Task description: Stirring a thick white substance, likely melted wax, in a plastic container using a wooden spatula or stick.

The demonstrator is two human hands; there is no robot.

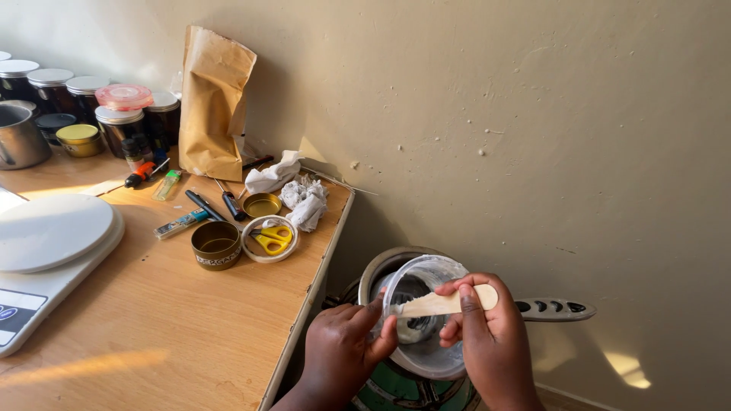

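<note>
left hand [346, 346] grips clear plastic cup [423, 285]; right hand [487, 331] holds wooden stick [445, 303] across cup rim, beside table [190, 320].

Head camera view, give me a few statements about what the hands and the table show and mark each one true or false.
1. The right hand holds a flat wooden stick. True.
2. The left hand grips the clear plastic cup. True.
3. The yellow scissors lie on the white scale. False: they lie in a small round dish.
4. The brown paper bag lies flat. False: it stands against the wall.
</note>
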